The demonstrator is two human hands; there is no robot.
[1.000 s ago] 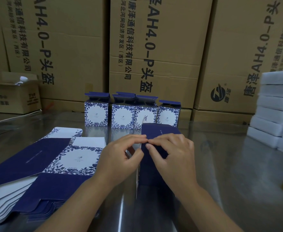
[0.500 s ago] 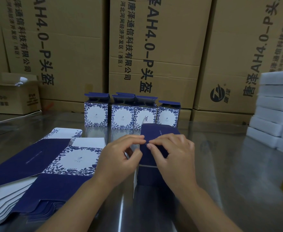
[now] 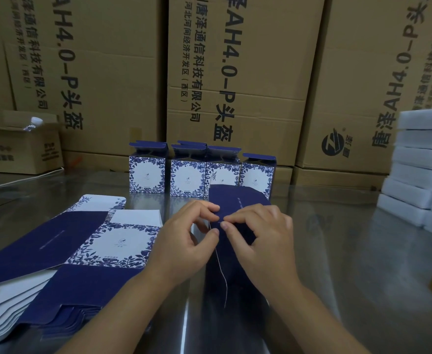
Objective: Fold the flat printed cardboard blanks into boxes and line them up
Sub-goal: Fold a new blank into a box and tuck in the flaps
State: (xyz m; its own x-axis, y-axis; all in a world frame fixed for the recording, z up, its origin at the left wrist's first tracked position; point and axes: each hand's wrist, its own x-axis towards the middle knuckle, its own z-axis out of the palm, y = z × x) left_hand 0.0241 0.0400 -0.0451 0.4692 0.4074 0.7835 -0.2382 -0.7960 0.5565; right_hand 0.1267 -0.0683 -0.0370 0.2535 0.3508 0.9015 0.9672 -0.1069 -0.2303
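Navy-blue half-folded cardboard box (image 3: 237, 200) stands on the steel table (image 3: 337, 251), its flap pinched by left hand (image 3: 184, 241) and right hand (image 3: 263, 238); uneven pressing could crease it or topple it.

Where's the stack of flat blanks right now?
Head view, lower left: the stack of flat blanks lies on the steel table, beside the left hand.

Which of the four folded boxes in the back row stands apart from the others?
The leftmost box: a clear gap separates it from the other three boxes, which stand packed side by side.
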